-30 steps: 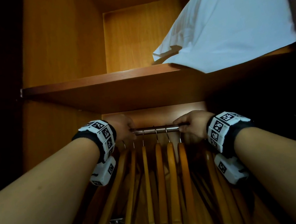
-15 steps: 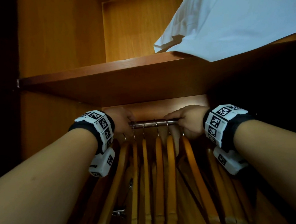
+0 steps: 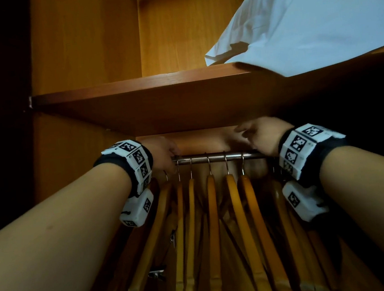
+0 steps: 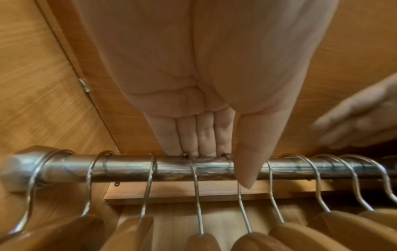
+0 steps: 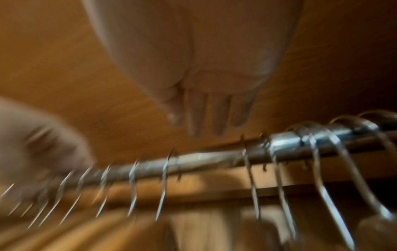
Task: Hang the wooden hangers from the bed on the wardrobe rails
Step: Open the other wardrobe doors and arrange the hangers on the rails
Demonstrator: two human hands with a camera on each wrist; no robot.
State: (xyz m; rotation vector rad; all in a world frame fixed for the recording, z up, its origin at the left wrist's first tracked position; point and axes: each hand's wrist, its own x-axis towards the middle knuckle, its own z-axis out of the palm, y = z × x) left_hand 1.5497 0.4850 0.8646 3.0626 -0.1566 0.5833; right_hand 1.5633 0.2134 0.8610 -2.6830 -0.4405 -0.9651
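Note:
Several wooden hangers (image 3: 213, 213) hang by wire hooks from the chrome wardrobe rail (image 3: 211, 159) under a shelf. My left hand (image 3: 163, 155) is at the rail's left end. In the left wrist view its straight fingers (image 4: 204, 135) rest on top of the rail (image 4: 128, 168) among the hooks, and the thumb lies across the rail's front. My right hand (image 3: 253, 132) hovers just above the rail's right part. Its fingers (image 5: 214, 117) are straight and hold nothing. The right wrist view is blurred.
The wooden shelf (image 3: 134, 87) sits close above the rail, leaving a narrow gap for the hands. A white pillow (image 3: 303, 17) lies on the shelf's right side and overhangs its edge. Wardrobe walls close in on the left and at the back.
My right hand has lifted off the rail and spread its fingers. The hanger it was holding now hangs on the rail. The left hand has stayed at the rail's left end.

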